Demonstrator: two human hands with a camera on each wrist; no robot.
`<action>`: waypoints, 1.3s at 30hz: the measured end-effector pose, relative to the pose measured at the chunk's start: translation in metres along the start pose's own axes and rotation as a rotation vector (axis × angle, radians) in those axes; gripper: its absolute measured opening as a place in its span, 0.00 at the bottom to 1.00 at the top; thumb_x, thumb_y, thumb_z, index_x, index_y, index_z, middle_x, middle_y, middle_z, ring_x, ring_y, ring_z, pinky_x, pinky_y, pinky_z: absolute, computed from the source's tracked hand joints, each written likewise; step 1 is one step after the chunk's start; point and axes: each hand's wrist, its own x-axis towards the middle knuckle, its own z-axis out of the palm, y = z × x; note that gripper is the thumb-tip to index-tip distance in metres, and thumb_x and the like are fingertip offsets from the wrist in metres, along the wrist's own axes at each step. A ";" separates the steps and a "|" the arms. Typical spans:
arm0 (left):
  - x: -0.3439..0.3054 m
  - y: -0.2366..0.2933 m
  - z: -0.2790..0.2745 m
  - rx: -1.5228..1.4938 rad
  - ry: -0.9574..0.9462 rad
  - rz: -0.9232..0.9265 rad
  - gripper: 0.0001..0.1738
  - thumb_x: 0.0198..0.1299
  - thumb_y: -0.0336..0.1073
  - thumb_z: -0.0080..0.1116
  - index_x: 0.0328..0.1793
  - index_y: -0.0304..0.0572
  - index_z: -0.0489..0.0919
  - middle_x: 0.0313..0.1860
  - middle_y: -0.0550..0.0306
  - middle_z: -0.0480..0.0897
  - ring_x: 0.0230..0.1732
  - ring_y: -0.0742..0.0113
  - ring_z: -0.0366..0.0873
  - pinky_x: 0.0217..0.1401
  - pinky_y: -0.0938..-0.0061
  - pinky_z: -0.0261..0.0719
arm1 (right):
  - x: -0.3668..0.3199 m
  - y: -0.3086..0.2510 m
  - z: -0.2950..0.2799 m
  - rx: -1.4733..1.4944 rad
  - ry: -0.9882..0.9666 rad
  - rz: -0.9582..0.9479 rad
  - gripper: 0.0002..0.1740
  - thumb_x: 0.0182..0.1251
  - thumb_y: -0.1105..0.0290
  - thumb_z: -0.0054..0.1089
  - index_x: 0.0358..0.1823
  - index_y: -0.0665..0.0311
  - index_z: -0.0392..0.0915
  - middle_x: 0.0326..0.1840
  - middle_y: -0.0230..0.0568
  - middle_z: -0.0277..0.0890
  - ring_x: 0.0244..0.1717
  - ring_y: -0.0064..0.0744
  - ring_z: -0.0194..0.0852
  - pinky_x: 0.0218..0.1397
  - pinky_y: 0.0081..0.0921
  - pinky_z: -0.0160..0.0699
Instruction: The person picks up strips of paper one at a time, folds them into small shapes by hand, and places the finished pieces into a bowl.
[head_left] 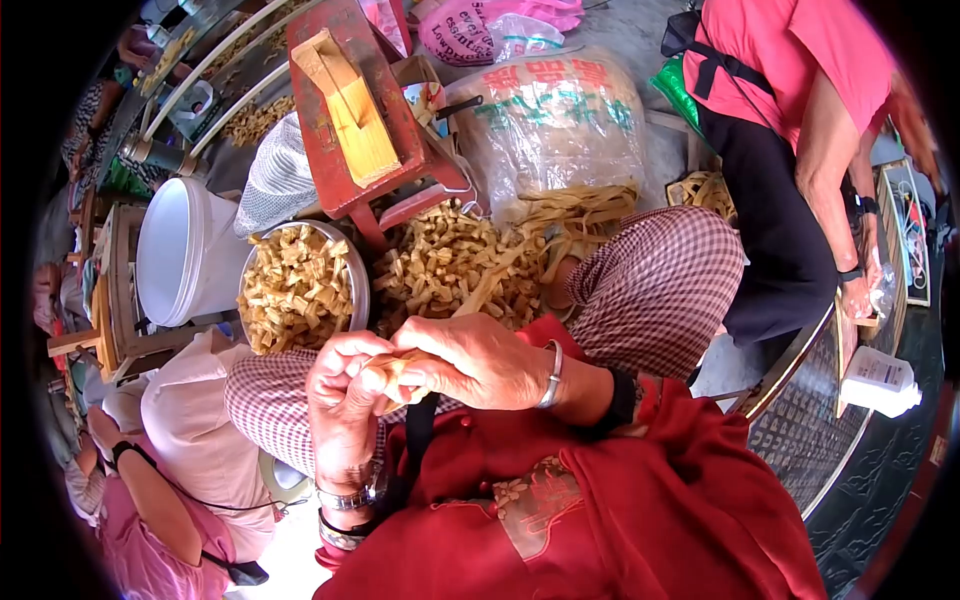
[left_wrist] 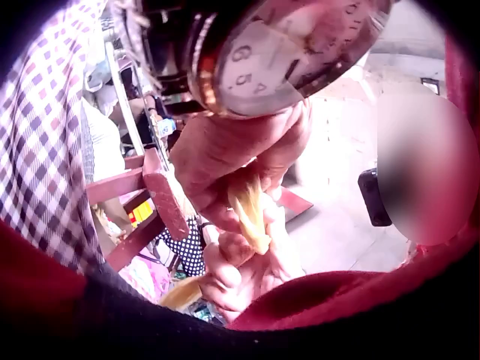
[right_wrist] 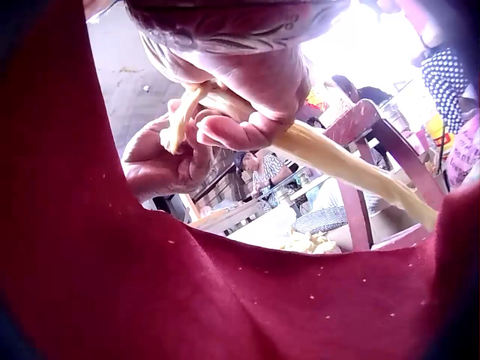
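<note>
Both hands meet above the lap, around a pale yellow folded strip point(head_left: 400, 378). The left hand point(head_left: 345, 395) pinches one end of it between thumb and fingers. From the other side the right hand point(head_left: 490, 365) grips the strip, its thumb lying on top. In the right wrist view a long flat tail of the strip point(right_wrist: 337, 161) runs out from under the right hand point(right_wrist: 247, 82) toward the lower right, and a short folded end point(right_wrist: 178, 127) sticks out near the left hand point(right_wrist: 161, 161). The left wrist view shows the folded piece point(left_wrist: 251, 217) between the fingers.
A metal bowl point(head_left: 361, 290) of knotted yellow pieces stands beyond the left knee, with a heap of similar pieces point(head_left: 450, 250) beside it. Behind are a red bench point(head_left: 330, 150) with a wooden block point(head_left: 360, 125), a white bucket point(head_left: 175, 250) and loose strips point(head_left: 580, 207). People sit on both sides.
</note>
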 end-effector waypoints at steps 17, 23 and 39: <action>0.017 -0.020 0.010 0.233 -0.001 -0.122 0.28 0.69 0.51 0.47 0.59 0.32 0.75 0.45 0.52 0.80 0.40 0.70 0.77 0.43 0.79 0.75 | -0.003 0.018 -0.011 -0.162 0.223 0.268 0.19 0.68 0.65 0.53 0.56 0.61 0.63 0.33 0.45 0.78 0.34 0.38 0.81 0.35 0.32 0.77; 0.034 -0.032 -0.002 -0.458 -0.191 -0.314 0.29 0.70 0.51 0.42 0.57 0.25 0.70 0.45 0.42 0.78 0.41 0.53 0.81 0.43 0.57 0.85 | 0.002 0.026 -0.019 -0.276 0.161 -0.076 0.16 0.73 0.59 0.40 0.46 0.64 0.73 0.38 0.45 0.73 0.39 0.39 0.77 0.44 0.31 0.75; 0.049 -0.025 -0.001 -0.268 0.017 -0.156 0.31 0.67 0.54 0.48 0.53 0.25 0.74 0.37 0.51 0.78 0.27 0.73 0.75 0.30 0.72 0.83 | 0.006 0.004 -0.034 0.133 -0.081 0.614 0.13 0.71 0.64 0.50 0.46 0.65 0.75 0.23 0.30 0.71 0.21 0.16 0.69 0.20 0.15 0.68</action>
